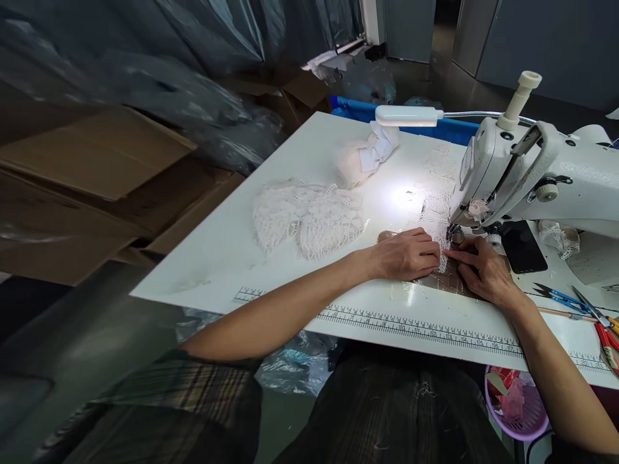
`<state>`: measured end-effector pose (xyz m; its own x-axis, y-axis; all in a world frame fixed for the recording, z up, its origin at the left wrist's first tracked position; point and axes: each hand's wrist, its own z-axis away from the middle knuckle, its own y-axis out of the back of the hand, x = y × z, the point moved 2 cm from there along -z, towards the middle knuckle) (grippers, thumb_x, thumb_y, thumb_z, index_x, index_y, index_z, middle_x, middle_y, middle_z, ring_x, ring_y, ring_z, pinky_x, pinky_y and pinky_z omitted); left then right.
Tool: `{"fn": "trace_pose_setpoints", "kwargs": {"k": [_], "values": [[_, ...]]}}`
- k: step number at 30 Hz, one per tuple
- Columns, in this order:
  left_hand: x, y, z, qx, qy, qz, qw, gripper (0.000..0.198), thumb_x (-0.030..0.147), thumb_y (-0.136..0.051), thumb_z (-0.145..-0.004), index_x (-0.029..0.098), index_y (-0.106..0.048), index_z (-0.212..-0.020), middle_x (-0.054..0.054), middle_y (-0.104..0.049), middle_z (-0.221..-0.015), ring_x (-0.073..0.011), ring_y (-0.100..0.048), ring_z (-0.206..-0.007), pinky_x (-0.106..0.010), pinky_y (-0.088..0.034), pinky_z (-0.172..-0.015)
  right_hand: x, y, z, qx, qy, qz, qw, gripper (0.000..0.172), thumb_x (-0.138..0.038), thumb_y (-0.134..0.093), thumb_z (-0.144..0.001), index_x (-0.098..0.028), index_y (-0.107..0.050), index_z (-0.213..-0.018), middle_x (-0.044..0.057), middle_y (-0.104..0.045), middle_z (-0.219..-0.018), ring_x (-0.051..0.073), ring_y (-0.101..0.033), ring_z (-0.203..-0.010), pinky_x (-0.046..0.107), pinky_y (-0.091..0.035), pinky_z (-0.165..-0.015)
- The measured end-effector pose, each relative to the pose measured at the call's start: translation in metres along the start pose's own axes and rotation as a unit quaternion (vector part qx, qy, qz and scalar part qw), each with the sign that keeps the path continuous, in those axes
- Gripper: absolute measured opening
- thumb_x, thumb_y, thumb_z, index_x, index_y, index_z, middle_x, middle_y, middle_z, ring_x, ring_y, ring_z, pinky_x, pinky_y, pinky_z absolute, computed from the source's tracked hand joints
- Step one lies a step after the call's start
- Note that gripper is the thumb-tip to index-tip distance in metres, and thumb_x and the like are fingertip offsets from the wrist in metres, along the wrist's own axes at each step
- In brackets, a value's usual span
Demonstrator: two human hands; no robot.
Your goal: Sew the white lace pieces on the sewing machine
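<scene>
White lace (443, 255) between left hand (411, 255) and right hand (486, 270) | both grips: cannot tell | narrow room before table edge (387, 336)

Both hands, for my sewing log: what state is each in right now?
Left hand: fingers curled at the white lace; grip can't be told.
Right hand: partly open, index finger extended toward the lace.
</scene>
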<state>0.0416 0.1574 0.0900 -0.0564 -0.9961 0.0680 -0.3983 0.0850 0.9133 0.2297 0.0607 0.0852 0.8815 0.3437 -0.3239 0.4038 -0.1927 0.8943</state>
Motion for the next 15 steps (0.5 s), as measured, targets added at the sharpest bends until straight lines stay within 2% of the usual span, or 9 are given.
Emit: {"fn": "trace_pose_setpoints", "kwargs": {"k": [3, 6, 9, 12, 15], "values": [[0.003, 0.004, 0.002, 0.012, -0.017, 0.005, 1.000, 0.024, 0.021, -0.049, -0.097, 0.018, -0.070, -0.087, -0.005, -0.071, -0.091, -0.0145, -0.061, -0.076, -0.030, -0.049, -0.075, 0.001, -0.001, 0.001, 0.009, 0.006, 0.009, 1.000, 0.038, -0.022, -0.047, -0.091, -0.027, -0.071, -0.121, 0.012, -0.061, -0.106, 0.026, -0.058, -0.097, 0.040, -0.056, -0.076], [0.006, 0.009, 0.001, -0.009, -0.028, -0.007, 1.000, 0.018, 0.023, -0.054, -0.091, 0.016, -0.070, -0.088, -0.006, -0.070, -0.090, -0.0165, -0.060, -0.073, -0.031, -0.048, -0.072, 0.001, -0.002, 0.002, 0.021, 0.019, 0.014, 0.999, 0.038, -0.022, -0.049, -0.091, -0.027, -0.070, -0.121, 0.011, -0.060, -0.106, 0.025, -0.057, -0.096, 0.040, -0.055, -0.078], [0.006, 0.013, -0.005, -0.037, -0.048, -0.017, 0.998, 0.017, 0.026, -0.057, -0.084, 0.016, -0.070, -0.079, -0.007, -0.069, -0.083, -0.0175, -0.058, -0.070, -0.034, -0.048, -0.076, -0.002, -0.002, 0.002, 0.016, 0.036, 0.032, 0.999, 0.035, -0.024, -0.049, -0.092, -0.029, -0.071, -0.119, 0.011, -0.060, -0.106, 0.024, -0.056, -0.097, 0.041, -0.054, -0.080], [0.006, 0.014, -0.010, -0.022, -0.062, -0.020, 0.998, 0.020, 0.029, -0.057, -0.080, 0.018, -0.066, -0.066, -0.005, -0.065, -0.072, -0.0180, -0.055, -0.067, -0.039, -0.045, -0.085, -0.005, 0.000, 0.001, -0.001, 0.032, 0.055, 0.998, 0.035, -0.026, -0.049, -0.092, -0.030, -0.071, -0.119, 0.010, -0.061, -0.105, 0.023, -0.056, -0.096, 0.040, -0.054, -0.079], [0.007, 0.012, -0.010, -0.008, -0.042, -0.022, 0.999, 0.021, 0.031, -0.057, -0.079, 0.018, -0.066, -0.066, -0.006, -0.064, -0.072, -0.0186, -0.054, -0.067, -0.039, -0.043, -0.082, -0.007, 0.002, -0.001, -0.017, 0.021, 0.066, 0.997, 0.036, -0.026, -0.047, -0.093, -0.029, -0.071, -0.120, 0.010, -0.062, -0.105, 0.024, -0.057, -0.096, 0.038, -0.054, -0.075]]}}
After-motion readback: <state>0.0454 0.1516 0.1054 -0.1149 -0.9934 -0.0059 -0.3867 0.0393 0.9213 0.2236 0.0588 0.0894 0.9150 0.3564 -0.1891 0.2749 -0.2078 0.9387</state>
